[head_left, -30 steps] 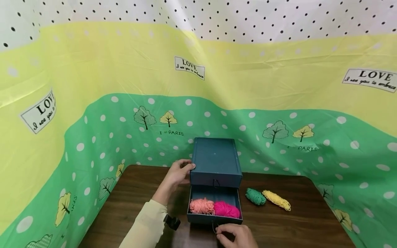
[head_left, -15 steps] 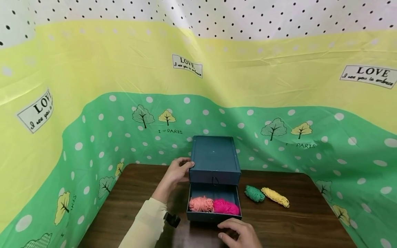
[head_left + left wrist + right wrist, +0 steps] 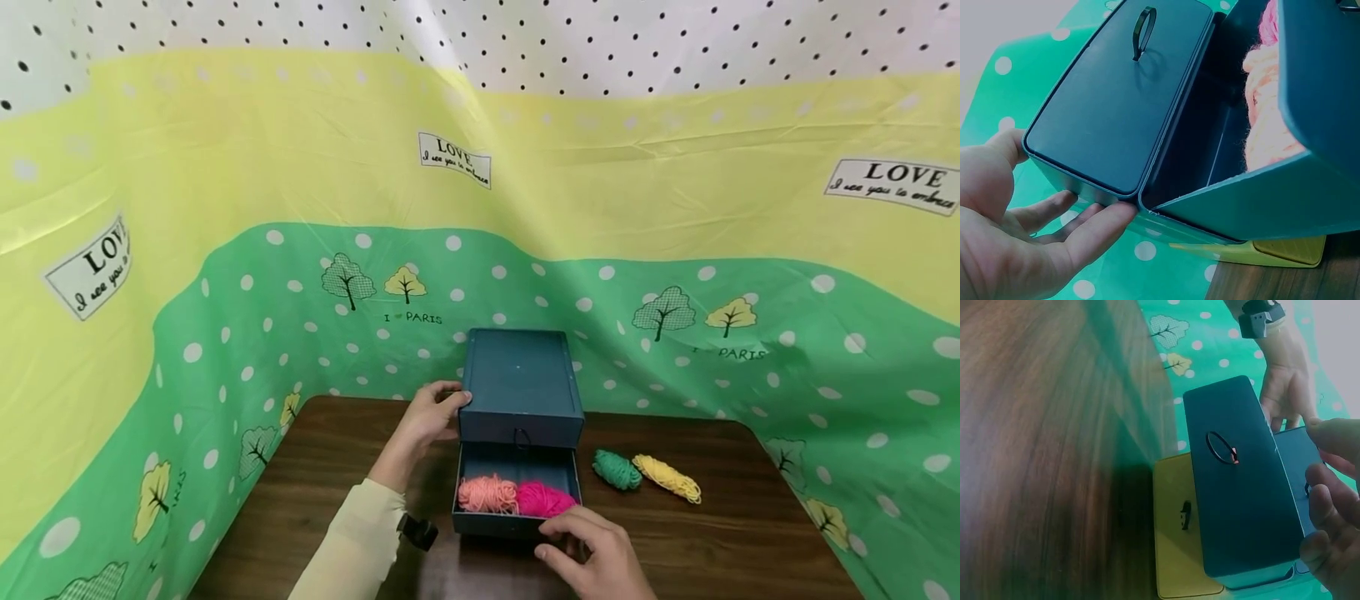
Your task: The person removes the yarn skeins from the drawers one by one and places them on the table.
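Note:
A dark blue drawer box point(image 3: 517, 375) stands at the back of the table with its second drawer point(image 3: 495, 524) pulled out. A coral yarn bundle point(image 3: 487, 495) and a magenta yarn bundle point(image 3: 538, 498) lie side by side in that drawer. My left hand point(image 3: 429, 417) rests against the box's left side, thumb at the edge and fingers fairly straight along the side. At the drawer's front right corner is my right hand point(image 3: 598, 554), its fingers loosely bent beside the magenta yarn and grasping nothing. The right wrist view shows its fingertips close to the drawer's edge.
On the brown table point(image 3: 720, 550), right of the box, lie a green yarn bundle point(image 3: 617, 470) and a yellow yarn bundle point(image 3: 667, 478). Beneath the blue drawers is a yellow drawer point(image 3: 1175, 550) with a black pull loop point(image 3: 1185, 515). A patterned curtain point(image 3: 360, 358) surrounds the table.
My right hand has let go of the pull loop on the drawer's front and moved up and right to the drawer's front right corner. The left hand stays in place.

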The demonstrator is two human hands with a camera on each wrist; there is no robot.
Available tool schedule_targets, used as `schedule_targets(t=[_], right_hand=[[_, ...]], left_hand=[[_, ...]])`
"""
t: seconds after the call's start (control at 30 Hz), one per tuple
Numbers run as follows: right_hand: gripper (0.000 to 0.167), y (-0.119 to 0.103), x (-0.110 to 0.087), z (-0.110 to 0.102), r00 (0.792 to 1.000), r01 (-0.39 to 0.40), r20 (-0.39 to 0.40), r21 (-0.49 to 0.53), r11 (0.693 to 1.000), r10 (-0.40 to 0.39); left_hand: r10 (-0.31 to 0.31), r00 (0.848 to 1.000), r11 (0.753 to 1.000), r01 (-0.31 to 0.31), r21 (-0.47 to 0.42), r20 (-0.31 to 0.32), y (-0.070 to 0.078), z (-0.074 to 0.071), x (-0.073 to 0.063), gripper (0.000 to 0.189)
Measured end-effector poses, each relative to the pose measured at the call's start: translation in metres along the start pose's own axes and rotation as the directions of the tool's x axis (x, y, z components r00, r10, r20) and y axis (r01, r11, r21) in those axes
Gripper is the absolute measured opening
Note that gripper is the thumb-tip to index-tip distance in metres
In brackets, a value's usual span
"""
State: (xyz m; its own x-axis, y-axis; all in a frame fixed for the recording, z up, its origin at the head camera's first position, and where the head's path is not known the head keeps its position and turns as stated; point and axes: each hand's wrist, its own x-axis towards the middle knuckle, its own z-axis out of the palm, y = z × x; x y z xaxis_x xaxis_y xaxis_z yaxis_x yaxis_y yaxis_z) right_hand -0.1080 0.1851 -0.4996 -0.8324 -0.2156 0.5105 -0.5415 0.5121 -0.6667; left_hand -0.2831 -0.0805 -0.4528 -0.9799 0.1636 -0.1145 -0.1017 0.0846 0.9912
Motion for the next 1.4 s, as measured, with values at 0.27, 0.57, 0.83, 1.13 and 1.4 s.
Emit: schedule_targets(t=[0.27,0.57,0.83,1.13,1.4], right_hand=[[0.025,0.002,0.012,-0.005,0.999,-0.031,-0.034,-0.081,0.996,0.028],[0.025,0.009,0.021,-0.006,0.996,-0.092,-0.029,-0.139,0.986,0.088],[0.026,0.011,0.038,-0.007,0.989,-0.147,-0.007,-0.186,0.972,0.148],[0.025,0.013,0.050,-0.006,0.974,-0.202,0.057,-0.200,0.959,0.217],[0.025,0.020,0.056,-0.005,0.973,-0.110,0.179,-0.200,0.974,0.147]], left_hand=[[0.007,1.000,1.000,-0.008,-0.014,-0.008,0.003,-0.001,-0.002,0.056],[0.003,1.000,1.000,-0.003,-0.010,-0.001,0.001,-0.001,-0.003,0.054],[0.001,1.000,1.000,-0.001,-0.008,-0.007,0.003,-0.002,-0.002,0.055],[-0.007,1.000,1.000,0.007,-0.016,-0.003,0.004,0.001,-0.001,0.055],[-0.005,1.000,1.000,0.005,-0.013,0.001,0.000,0.000,0.000,0.056]])
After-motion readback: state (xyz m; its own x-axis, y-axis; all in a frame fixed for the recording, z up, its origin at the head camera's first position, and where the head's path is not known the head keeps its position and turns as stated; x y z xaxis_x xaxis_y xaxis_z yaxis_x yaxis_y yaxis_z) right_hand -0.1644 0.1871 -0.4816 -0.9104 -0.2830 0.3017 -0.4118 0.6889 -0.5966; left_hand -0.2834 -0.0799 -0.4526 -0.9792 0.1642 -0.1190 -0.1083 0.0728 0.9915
